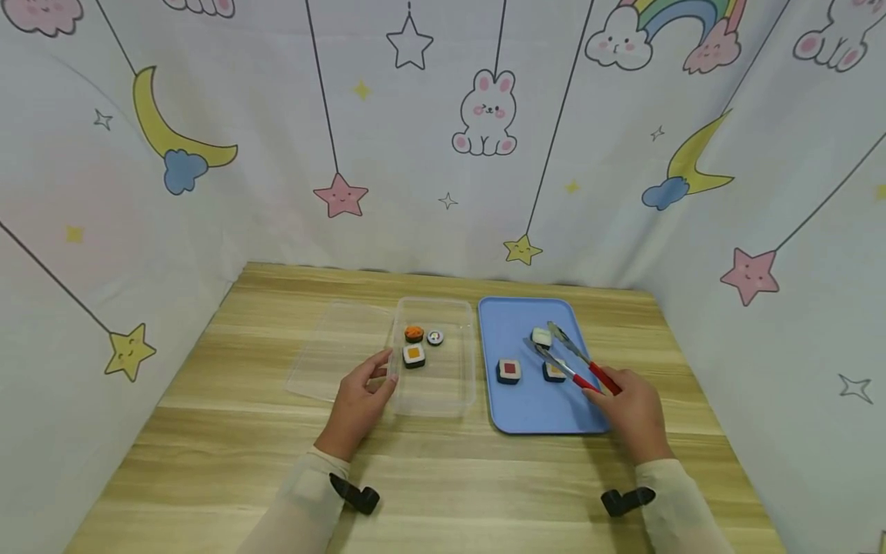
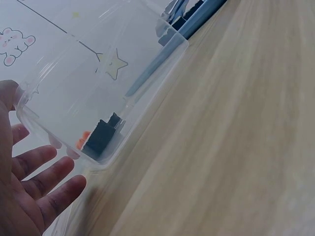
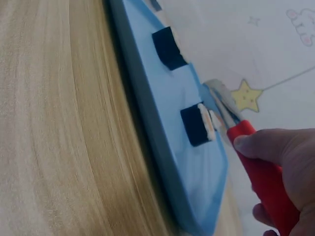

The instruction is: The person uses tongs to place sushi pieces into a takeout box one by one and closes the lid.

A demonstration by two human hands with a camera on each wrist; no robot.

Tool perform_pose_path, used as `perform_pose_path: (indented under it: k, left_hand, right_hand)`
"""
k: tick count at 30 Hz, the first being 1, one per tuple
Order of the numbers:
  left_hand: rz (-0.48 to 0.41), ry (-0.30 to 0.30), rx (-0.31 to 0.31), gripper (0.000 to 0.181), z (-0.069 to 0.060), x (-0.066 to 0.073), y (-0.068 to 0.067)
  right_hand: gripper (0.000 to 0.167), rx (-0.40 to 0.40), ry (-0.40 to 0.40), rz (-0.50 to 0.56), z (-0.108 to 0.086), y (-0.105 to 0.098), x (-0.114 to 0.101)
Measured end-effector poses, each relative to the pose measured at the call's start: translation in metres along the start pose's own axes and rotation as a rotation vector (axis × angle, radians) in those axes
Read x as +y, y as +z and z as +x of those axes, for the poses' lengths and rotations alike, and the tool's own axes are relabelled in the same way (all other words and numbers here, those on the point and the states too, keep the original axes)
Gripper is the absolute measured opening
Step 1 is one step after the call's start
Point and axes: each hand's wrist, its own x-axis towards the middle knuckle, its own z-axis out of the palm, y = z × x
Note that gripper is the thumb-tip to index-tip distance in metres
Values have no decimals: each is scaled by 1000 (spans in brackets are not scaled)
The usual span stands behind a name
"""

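My right hand [image 1: 634,412] grips red-handled metal tongs [image 1: 573,375] over a blue tray [image 1: 515,412]. The spread tips of the tongs lie on either side of a pale-green-topped toy sushi roll [image 1: 542,336]; contact I cannot tell. Partly behind the tongs is an orange-centred roll [image 3: 197,125], and a red-centred roll [image 1: 508,371] sits to its left. My left hand [image 1: 360,400] touches the left side of a clear plastic box [image 1: 434,408], thumb at its rim, other fingers loosely extended outside. Inside are an orange-topped piece [image 1: 414,333], a small round roll [image 1: 434,337] and a yellow-centred roll [image 1: 414,355].
A clear, flat lid [image 1: 325,354] lies left of the box, partly under my left hand. The box and tray stand side by side on the wood-grain table [image 1: 443,485]. A patterned white curtain [image 1: 429,231] closes in the back and sides.
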Motion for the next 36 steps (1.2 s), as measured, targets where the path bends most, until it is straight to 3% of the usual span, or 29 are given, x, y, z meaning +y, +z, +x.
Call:
perform_pose_path:
  k: [8,17,30,36]
  left_hand:
    - [-7,15,-7,54,1,-1,0]
    - [-9,21,-4,53,1,-1,0]
    - [-4,7,6,53,1,-2,0]
    - [1,17,4,53,1,-4,0]
  right_hand:
    - [53,-35,75,7,5,-1,-1]
    - [55,-95,97,-14,12,-7,-7]
    - [52,-77,73,-20,12,-6,-8]
    - [50,-35,22,-6,14,-7,-11]
